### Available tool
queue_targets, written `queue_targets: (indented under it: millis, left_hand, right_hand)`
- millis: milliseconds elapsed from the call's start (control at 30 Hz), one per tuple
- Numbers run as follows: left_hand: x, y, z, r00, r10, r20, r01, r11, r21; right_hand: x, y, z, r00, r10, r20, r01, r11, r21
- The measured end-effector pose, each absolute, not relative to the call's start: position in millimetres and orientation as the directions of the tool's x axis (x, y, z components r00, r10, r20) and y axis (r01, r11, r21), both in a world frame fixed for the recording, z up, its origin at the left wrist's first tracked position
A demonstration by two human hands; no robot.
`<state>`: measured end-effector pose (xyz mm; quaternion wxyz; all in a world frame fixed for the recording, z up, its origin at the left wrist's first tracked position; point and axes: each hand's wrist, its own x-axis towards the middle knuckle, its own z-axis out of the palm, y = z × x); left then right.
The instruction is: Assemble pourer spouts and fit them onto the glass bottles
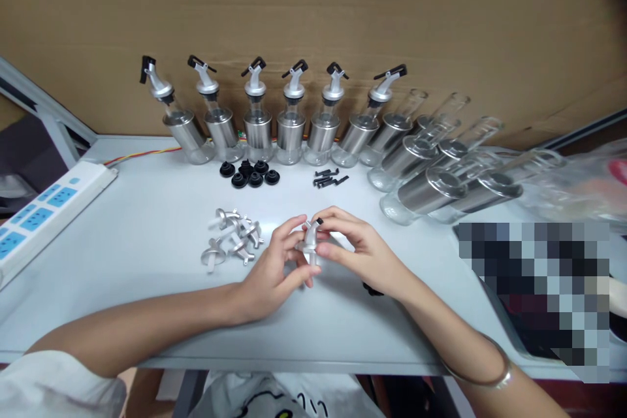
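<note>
Near the front middle of the table, a silver pourer spout [311,238] stands upright between my two hands. A small black piece [320,221] shows at its upper tip. My left hand [281,261] is closed around the spout from the left, thumb low by its stem. From the right, my right hand [350,241] grips it too, thumb against its base and fingers by the black piece. Whether the black piece is fixed to the spout I cannot tell. Several loose silver spouts [240,240] lie left of my hands. Partly hidden under my right wrist is something black [373,289].
Behind are black rubber stoppers [245,175] and thin black levers [329,178]. Glass bottles with steel sleeves and fitted pourers [257,134] line the back; open-necked bottles [431,189] crowd the right. A power strip [53,209] lies left, a blurred-out device [533,294] right.
</note>
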<state>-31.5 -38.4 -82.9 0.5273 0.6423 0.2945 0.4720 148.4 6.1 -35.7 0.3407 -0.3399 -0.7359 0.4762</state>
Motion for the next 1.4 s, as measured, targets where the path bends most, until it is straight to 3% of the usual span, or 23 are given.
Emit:
queue_targets:
  millis: [200, 567, 833, 967, 1267, 1400]
  left_hand:
    - [-32.8, -39.7, -76.4, 0.395, 0.894, 0.212, -0.141, -0.169, 0.975]
    - [-35.0, -36.0, -80.1, 0.394, 0.904, 0.165, -0.038, -0.164, 0.986]
    - [-35.0, -36.0, -77.0, 0.403, 0.908, 0.114, 0.070, -0.155, 0.985]
    - [-36.0, -32.7, -67.3, 0.446, 0.886, 0.123, 0.195, -0.231, 0.953]
    - [-60.9, -1.3, -13.8, 0.658, 0.745, 0.114, 0.523, -0.560, 0.643]
    - [-86.4, 31.2, -12.6, 0.543, 0.819, 0.186, 0.780, -0.574, 0.248]
  right_hand:
    - [149.5, 5.4, -32.5, -0.557, 0.813, 0.168, 0.151, 0.298, -0.943]
    - [150.4, 9.5, -37.3, -0.541, 0.841, 0.002, -0.009, -0.003, -1.000]
    - [148.4, 8.5, -38.8, -0.491, 0.871, -0.019, -0.005, -0.024, -1.000]
    - [148.1, 8.5, -41.2, -0.470, 0.882, -0.011, 0.001, -0.012, -1.000]
    - [149.8, 9.4, -32.8, -0.330, 0.943, 0.037, -0.020, 0.032, -0.999]
    - [150.1, 9.3, -31.0, -0.278, 0.960, 0.017, 0.004, 0.019, -1.000]
